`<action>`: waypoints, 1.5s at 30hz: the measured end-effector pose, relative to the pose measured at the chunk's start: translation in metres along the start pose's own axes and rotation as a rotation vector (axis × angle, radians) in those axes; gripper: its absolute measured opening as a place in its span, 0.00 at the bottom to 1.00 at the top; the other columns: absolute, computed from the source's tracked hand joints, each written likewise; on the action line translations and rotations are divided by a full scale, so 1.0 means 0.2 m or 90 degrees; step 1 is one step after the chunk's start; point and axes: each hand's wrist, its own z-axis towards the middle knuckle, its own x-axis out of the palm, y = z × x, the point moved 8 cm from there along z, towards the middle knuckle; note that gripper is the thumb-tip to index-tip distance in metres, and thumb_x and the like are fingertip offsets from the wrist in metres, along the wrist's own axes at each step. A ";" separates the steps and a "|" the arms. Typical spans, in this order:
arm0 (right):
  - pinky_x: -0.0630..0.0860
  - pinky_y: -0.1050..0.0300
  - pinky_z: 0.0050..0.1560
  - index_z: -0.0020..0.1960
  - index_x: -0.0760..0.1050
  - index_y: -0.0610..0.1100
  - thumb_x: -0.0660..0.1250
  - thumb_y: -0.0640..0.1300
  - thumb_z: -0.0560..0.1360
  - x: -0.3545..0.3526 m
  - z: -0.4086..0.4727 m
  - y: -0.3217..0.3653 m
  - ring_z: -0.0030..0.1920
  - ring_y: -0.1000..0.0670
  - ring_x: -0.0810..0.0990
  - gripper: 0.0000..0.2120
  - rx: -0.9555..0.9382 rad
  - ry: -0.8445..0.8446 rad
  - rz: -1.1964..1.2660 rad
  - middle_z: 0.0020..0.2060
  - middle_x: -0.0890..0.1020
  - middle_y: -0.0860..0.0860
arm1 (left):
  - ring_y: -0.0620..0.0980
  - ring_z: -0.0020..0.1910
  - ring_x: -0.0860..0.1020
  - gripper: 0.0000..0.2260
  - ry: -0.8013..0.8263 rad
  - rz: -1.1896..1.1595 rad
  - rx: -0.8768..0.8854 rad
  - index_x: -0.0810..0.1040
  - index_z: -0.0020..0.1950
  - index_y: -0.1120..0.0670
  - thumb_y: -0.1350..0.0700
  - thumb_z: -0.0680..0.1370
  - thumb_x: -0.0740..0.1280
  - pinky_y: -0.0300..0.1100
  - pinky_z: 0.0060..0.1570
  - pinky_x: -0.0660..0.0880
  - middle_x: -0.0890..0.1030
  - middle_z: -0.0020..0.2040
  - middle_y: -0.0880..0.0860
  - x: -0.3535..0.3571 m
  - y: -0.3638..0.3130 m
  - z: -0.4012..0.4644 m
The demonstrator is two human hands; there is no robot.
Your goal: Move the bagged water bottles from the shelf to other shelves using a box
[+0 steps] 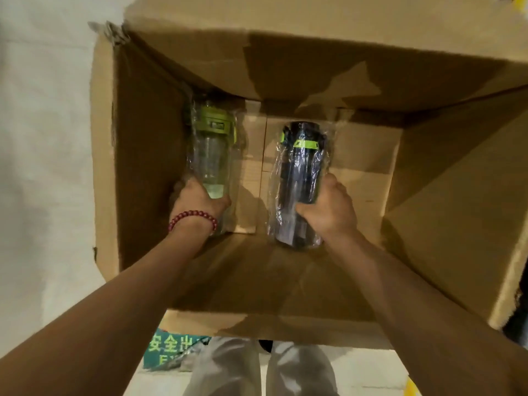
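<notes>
Inside the open cardboard box (137, 155), the left hand (197, 200) grips the base end of a clear bottle (213, 155) with a lime-green lid, sealed in a crinkled clear bag; the right hand (328, 208) is clamped round a dark bottle (300, 178) with a lime band, likewise bagged; both lie lengthwise, apart, lids pointing away from the person

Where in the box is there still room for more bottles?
The cardboard box has bare floor right of the dark bagged bottle, up to the right wall, and a narrower strip between it and the clear green-lidded bottle. The left wall is crowded: left hand there, right hand mid-box.
</notes>
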 end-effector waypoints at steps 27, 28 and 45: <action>0.75 0.54 0.49 0.65 0.60 0.42 0.76 0.46 0.62 0.01 -0.01 -0.04 0.56 0.46 0.74 0.38 0.033 -0.001 0.234 0.58 0.72 0.46 | 0.54 0.64 0.72 0.50 0.019 -0.289 -0.025 0.51 0.77 0.52 0.50 0.64 0.79 0.47 0.60 0.74 0.64 0.73 0.55 0.12 -0.01 -0.07; 0.73 0.59 0.43 0.63 0.60 0.43 0.76 0.46 0.63 -0.03 -0.05 -0.03 0.53 0.47 0.74 0.35 0.032 -0.001 0.249 0.56 0.72 0.47 | 0.48 0.56 0.75 0.50 0.024 -0.302 -0.007 0.51 0.77 0.53 0.51 0.65 0.79 0.37 0.50 0.78 0.63 0.74 0.55 0.10 -0.03 -0.12; 0.77 0.50 0.49 0.57 0.59 0.57 0.76 0.54 0.57 -1.10 -1.21 0.27 0.51 0.49 0.77 0.35 -0.018 -0.042 0.417 0.54 0.75 0.51 | 0.55 0.66 0.70 0.45 0.036 -0.345 0.222 0.62 0.73 0.52 0.50 0.61 0.81 0.50 0.61 0.70 0.70 0.68 0.53 -0.86 -0.38 -1.38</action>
